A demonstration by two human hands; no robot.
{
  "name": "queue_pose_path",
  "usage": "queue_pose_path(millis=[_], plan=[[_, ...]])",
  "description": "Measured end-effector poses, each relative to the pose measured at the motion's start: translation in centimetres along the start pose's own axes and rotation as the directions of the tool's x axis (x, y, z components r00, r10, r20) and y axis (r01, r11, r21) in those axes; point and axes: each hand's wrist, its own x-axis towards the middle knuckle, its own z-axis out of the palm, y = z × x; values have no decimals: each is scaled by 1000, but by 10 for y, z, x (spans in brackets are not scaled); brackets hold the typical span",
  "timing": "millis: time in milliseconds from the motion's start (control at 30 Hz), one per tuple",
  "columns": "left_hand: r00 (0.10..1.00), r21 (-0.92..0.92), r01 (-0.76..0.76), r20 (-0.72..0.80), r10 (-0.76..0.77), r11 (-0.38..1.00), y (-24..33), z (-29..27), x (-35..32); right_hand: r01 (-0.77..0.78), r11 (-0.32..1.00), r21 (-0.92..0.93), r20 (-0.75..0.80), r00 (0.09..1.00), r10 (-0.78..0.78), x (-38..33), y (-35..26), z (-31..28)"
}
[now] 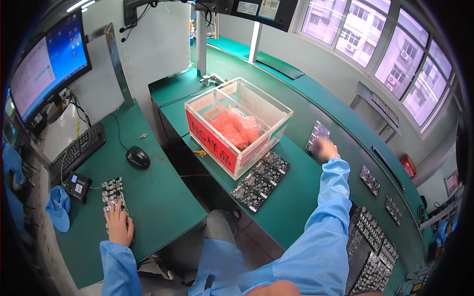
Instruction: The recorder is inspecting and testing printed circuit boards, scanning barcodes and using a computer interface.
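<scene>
My left hand (119,226) lies flat with its fingers spread on a long, narrow circuit board (112,189) on the left table. A thin cable runs to that board from a small black box with a lit display (77,187). My right arm stretches far forward, and my right hand (328,150) is at the near end of another circuit board (319,132) on the green surface. A blurred patch covers its fingers, so their grip on the board is hidden. Between my hands, a larger panel of circuit boards (261,180) rests beside a clear-walled box (239,166).
Pink bubble wrap (234,127) fills part of the box. A mouse (138,157), keyboard (76,152), blue cap (59,209) and monitor (52,64) stand left. Smaller boards (370,180) lie along the right-hand line. Many board panels (377,266) are stacked near my right elbow.
</scene>
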Motion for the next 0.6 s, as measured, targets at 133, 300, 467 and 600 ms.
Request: queue_pose_path(millis=[133, 300, 467, 600], plan=[[986, -78, -64, 148, 75, 995, -15, -25, 5, 29, 999, -23, -8, 1000, -30, -11, -31, -17], [979, -86, 28, 205, -9, 996, -26, -42, 6, 52, 967, -249, -187, 977, -101, -8, -73, -8], [961, 186, 275, -66, -268, 943, 15, 2, 14, -215, 914, -344, -405, 912, 62, 28, -106, 26], [865, 497, 502, -289, -410, 708, 13, 29, 20, -390, 875, -288, -435, 867, 243, 32, -127, 17]])
